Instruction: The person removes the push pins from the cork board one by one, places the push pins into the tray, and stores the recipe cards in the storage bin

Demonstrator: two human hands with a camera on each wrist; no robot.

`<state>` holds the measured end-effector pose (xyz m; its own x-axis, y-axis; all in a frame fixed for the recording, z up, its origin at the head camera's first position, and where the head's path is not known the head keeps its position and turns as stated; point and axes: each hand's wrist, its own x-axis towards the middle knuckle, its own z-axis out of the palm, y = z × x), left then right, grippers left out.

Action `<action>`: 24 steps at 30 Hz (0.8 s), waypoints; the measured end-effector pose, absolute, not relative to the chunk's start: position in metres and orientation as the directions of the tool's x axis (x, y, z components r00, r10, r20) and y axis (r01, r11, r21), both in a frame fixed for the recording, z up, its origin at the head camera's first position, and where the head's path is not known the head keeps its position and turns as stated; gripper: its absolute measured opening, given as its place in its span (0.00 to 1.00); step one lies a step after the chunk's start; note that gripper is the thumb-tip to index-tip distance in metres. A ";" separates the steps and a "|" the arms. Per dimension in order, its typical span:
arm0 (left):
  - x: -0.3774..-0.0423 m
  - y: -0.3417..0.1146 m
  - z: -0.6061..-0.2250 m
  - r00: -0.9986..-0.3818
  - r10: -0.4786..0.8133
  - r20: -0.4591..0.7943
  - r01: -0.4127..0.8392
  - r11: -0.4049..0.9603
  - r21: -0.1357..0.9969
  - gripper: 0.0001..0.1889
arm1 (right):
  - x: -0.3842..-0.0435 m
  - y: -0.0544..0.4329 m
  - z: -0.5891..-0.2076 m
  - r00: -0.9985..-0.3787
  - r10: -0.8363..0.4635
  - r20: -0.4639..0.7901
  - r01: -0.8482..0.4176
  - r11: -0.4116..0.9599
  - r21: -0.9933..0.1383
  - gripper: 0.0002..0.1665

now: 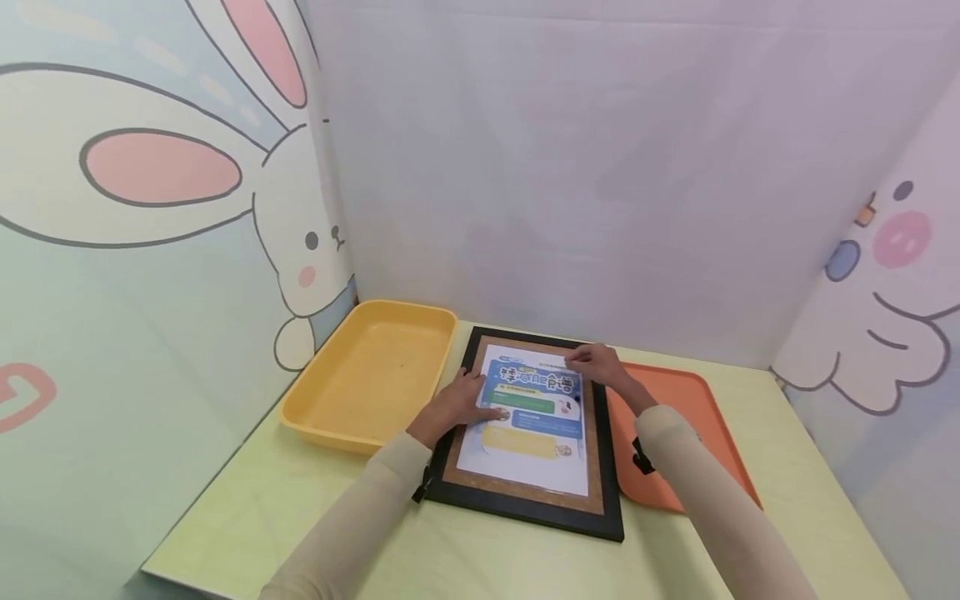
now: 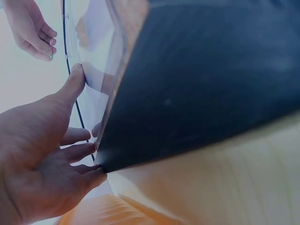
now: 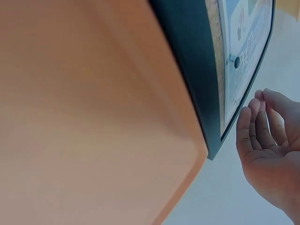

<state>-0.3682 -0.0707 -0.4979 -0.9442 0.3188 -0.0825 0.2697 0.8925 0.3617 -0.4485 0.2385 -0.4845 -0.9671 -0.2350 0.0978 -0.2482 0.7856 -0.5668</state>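
Observation:
A printed poster lies on a cork board with a black frame. My left hand rests over the board's left side, thumb on the poster and the other fingers spread towards the frame. Near the poster's upper right corner, my right hand has its fingers curled and fingertips together. A tiny green piece, seemingly a push pin, shows at those fingertips in the left wrist view. Another push pin, dark-headed, stands at the poster's edge in the right wrist view.
A yellow tray stands left of the board. On the right lies an orange tray, close against the frame. Behind the pale table hangs a white curtain; rabbit-patterned cloth covers the left side.

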 end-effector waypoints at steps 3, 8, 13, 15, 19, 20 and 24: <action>-0.370 -0.072 -0.496 -0.942 0.325 -0.087 0.275 0.894 0.355 0.47 | -0.446 0.245 -0.483 -0.963 -0.245 0.114 -0.265 0.781 -0.565 0.14; -0.369 -0.072 -0.491 -0.945 0.304 -0.117 0.253 0.912 0.324 0.48 | -0.443 0.258 -0.483 -0.965 -0.235 0.114 -0.257 0.777 -0.575 0.14; -0.367 -0.072 -0.489 -0.947 0.299 -0.116 0.252 0.917 0.309 0.48 | -0.440 0.271 -0.487 -0.970 -0.217 0.113 -0.242 0.783 -0.574 0.14; -0.368 -0.071 -0.490 -0.946 0.302 -0.113 0.257 0.918 0.304 0.48 | -0.439 0.276 -0.488 -0.971 -0.214 0.110 -0.237 0.777 -0.583 0.14; -0.368 -0.070 -0.492 -0.947 0.302 -0.106 0.259 0.919 0.297 0.48 | -0.440 0.287 -0.491 -0.973 -0.204 0.106 -0.226 0.769 -0.598 0.15; -0.368 -0.070 -0.492 -0.947 0.301 -0.107 0.259 0.919 0.299 0.48 | -0.439 0.290 -0.491 -0.975 -0.196 0.103 -0.218 0.770 -0.599 0.15; -0.368 -0.068 -0.493 -0.945 0.306 -0.112 0.260 0.915 0.308 0.48 | -0.436 0.297 -0.491 -0.981 -0.169 0.090 -0.189 0.777 -0.600 0.15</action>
<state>-0.3683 -0.0682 -0.4925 -0.9454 0.3060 -0.1123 0.2597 0.9153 0.3078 -0.4362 0.2971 -0.4907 -0.9815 -0.1694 0.0897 -0.1889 0.7770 -0.6004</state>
